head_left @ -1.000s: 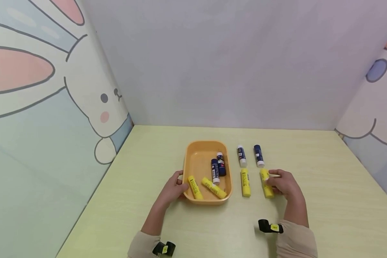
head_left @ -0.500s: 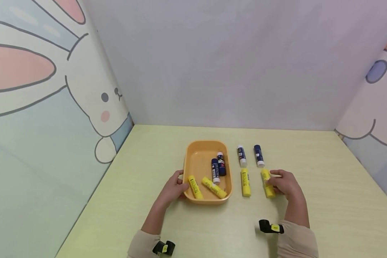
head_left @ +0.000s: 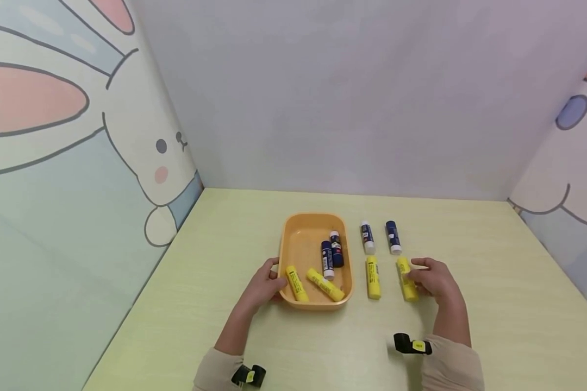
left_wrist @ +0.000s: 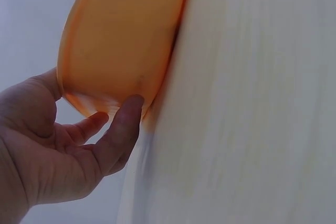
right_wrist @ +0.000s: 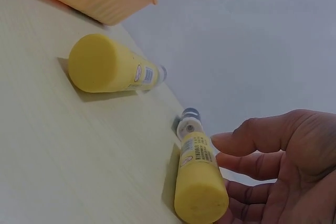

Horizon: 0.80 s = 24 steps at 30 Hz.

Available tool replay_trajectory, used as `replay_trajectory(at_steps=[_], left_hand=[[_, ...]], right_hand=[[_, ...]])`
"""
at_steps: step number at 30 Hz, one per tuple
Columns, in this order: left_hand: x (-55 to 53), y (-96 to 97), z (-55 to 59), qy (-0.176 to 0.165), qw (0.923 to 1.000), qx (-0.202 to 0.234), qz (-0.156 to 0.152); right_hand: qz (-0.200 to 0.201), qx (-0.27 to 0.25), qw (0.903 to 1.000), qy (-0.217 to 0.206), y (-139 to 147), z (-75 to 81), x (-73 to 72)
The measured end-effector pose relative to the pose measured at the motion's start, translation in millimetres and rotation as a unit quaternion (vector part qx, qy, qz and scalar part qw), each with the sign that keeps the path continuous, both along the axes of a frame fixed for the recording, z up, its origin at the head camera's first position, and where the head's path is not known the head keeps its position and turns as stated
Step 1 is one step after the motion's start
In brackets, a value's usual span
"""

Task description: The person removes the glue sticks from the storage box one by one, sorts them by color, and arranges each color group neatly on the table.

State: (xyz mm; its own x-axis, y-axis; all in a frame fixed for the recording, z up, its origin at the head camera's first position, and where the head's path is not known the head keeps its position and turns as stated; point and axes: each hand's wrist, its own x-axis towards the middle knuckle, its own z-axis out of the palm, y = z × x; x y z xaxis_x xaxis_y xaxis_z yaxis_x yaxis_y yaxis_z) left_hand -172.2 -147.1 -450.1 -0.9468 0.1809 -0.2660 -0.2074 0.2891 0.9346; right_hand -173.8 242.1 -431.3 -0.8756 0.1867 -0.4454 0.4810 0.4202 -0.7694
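Observation:
My left hand (head_left: 264,283) grips the near left side of an orange plastic tray (head_left: 289,239), its thumb at the rim. In the left wrist view, fingertips touch the outer wall of the tray (left_wrist: 126,40). Beside a yellow glue stick (head_left: 407,287), on its right, is my right hand (head_left: 432,279). The right wrist view shows that glue stick (right_wrist: 199,182) lying on the table, with fingertips against its right side and none showing round its left side. Inside the tray lie two yellow glue sticks (head_left: 297,285) and two dark blue ones with white ends (head_left: 327,258).
Another yellow glue stick (head_left: 373,278) lies between the tray and the right hand. Behind the yellow pair, two blue-and-white glue sticks (head_left: 393,237) lie on the pale wooden table (head_left: 494,260). A grey wall (head_left: 347,108) rises at the back, with painted panels on both sides.
The yellow glue stick at my right hand has shifted very slightly to the right, along with the hand. My left hand and the tray stay put.

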Motion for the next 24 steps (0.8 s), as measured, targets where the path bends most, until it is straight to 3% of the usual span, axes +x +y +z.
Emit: replay_trajectory(at_steps=[24], left_hand=[[-1.0,-1.2,-2.6,-0.002,1.0,0.003,-0.007]], right_hand=[[0.023,-0.003,0.9997,-0.004,-8.2,-0.9,2.3]])
